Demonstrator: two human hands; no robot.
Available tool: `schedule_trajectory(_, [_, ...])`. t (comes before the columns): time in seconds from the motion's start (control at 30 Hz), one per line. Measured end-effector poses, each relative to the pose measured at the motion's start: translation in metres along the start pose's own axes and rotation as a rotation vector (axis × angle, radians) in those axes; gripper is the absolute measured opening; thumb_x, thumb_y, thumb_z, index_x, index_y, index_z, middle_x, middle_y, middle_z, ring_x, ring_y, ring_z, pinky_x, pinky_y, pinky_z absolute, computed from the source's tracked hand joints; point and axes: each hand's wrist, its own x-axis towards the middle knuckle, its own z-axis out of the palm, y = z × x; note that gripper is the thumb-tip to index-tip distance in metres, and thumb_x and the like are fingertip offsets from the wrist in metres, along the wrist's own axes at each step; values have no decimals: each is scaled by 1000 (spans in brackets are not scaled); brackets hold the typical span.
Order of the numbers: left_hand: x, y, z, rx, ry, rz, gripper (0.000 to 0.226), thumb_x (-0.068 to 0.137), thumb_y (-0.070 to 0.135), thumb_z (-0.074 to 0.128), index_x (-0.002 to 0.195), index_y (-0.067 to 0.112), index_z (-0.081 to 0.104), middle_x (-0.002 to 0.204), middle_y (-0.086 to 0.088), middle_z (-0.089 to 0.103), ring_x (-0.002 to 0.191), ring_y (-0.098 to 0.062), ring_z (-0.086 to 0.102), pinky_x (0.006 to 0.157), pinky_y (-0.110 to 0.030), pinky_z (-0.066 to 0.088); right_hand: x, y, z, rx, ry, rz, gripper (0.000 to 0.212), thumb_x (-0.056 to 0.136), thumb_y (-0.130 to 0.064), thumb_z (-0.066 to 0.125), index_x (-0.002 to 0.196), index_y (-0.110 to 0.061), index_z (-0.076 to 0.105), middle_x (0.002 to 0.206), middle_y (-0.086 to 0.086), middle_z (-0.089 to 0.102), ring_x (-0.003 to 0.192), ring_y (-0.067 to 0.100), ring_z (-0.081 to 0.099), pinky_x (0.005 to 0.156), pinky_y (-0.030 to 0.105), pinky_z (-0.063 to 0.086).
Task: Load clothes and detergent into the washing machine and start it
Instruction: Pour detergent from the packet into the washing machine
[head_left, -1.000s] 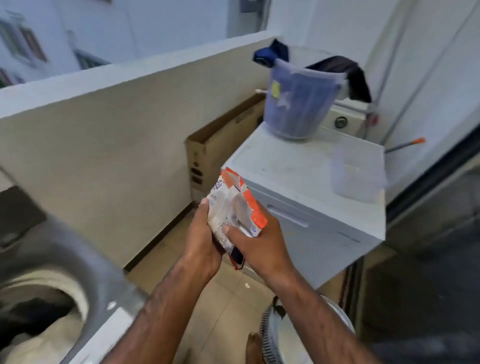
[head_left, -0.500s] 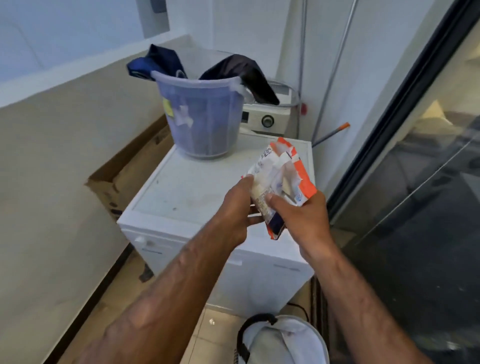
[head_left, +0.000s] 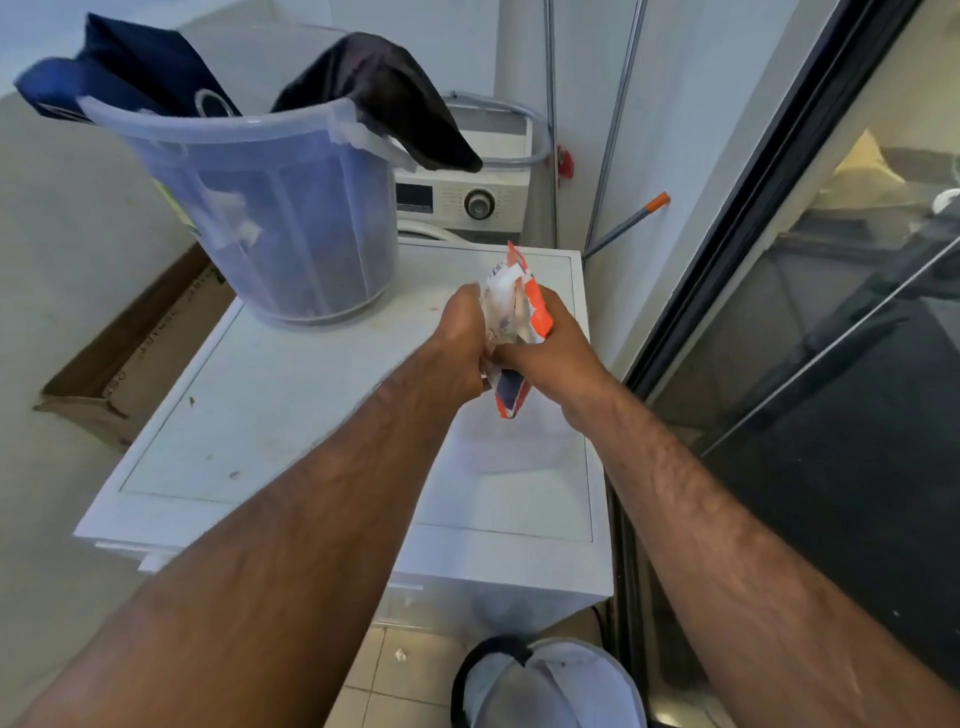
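**Both hands clamped on detergent pouch above white appliance top**

9 o'clock: flattened cardboard box (head_left: 132, 358) wedged between the wall and the white appliance (head_left: 311, 415), filling that gap

10–11 o'clock: translucent laundry bucket (head_left: 270, 208) stands upright on the appliance's far-left corner, base close to the left and rear edges. Dark blue garment (head_left: 130, 67) hangs over its left rim, black garment (head_left: 384, 98) over its right rim, drooping past the handle

Centre: appliance top from bucket base to the near edge is bare; near-left corner at 8 o'clock is open. A faint clear container sits on the top toward the right, too blurred to say more

12 o'clock: washing machine (head_left: 462, 200) behind the appliance, dial and display visible, grey hose looped over its top

Left hand (head_left: 457, 348): forearm in from 7 o'clock, fingers curled, gripping the pouch's left side

Detergent pouch (head_left: 514, 312): orange/white, held upright over the right half of the top, off the surface, squeezed between both hands

Right hand (head_left: 556, 353): forearm in from 5 o'clock, thumb across the pouch's front, closed on its right side, thumb touching the left hand

1 o'clock: orange-tipped pole (head_left: 628, 223) leans at the wall, just off the appliance's far-right corner

3 o'clock: glass door with dark frame (head_left: 737, 208) runs close along the right edge, little side room

6 o'clock: white mesh basket (head_left: 550, 686) on tiled floor
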Motion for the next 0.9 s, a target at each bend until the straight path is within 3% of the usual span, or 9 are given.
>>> schedule_trajectory(0.1, [17,-3,5,31,24,-54,44,105,46,33,116,12,58,84,-10,61,75,-21,58,71,-37,51,14,7,-3,2,-98,90,57,77,0,82,113,-34,55,97,-3,72,77,7,72,59,22,58])
schedule_trajectory(0.17, [25,-6,8,40,36,-98,46,104,46,34,109,8,59,82,-11,59,74,-22,57,80,-39,48,19,13,-3,27,-127,170,52,76,1,82,112,-29,59,101,1,74,90,16,74,66,26,57])
schedule_trajectory(0.33, [32,-14,13,99,10,-184,45,107,40,29,80,12,50,79,-9,57,70,-19,53,63,-32,44,30,24,-6,124,-53,320,35,80,-8,77,113,-15,68,105,8,78,99,25,74,78,35,59])
schedule_trajectory(0.43, [26,-10,16,122,5,-168,42,106,39,31,86,9,52,85,-10,59,74,-20,55,70,-32,47,31,22,-5,85,-29,346,31,82,-10,73,113,-12,67,104,10,77,98,26,74,74,34,59])
schedule_trajectory(0.53, [26,-4,11,147,-12,-159,36,105,45,34,111,12,47,115,-12,60,94,-23,55,88,-36,43,27,16,-8,61,7,334,19,87,-9,70,106,-12,68,98,9,76,90,24,73,64,28,50])
schedule_trajectory(0.6, [17,0,4,162,-31,-147,35,105,45,37,116,13,42,119,-11,56,99,-25,52,94,-36,41,22,12,-8,39,35,305,14,88,-7,67,101,-12,69,95,8,75,89,24,70,64,29,47])
schedule_trajectory(0.7, [7,-2,-9,197,-67,-122,42,101,47,45,125,12,47,133,-12,53,114,-28,52,109,-40,42,12,7,-5,-26,82,273,32,81,-15,67,112,-11,68,103,8,74,96,25,69,69,32,49])
schedule_trajectory(0.8, [-12,-6,-26,235,-90,-63,45,100,43,49,133,12,51,125,-10,54,112,-26,54,103,-37,46,-2,-9,2,-128,197,262,59,63,-33,64,119,-16,62,108,7,72,101,29,69,85,43,59])
schedule_trajectory(0.9, [-35,-10,-54,242,-123,-19,43,101,40,49,131,10,53,116,-8,58,102,-23,57,97,-35,48,-24,-37,14,-257,258,174,61,71,-35,66,128,-14,57,122,9,68,110,33,65,97,46,55])
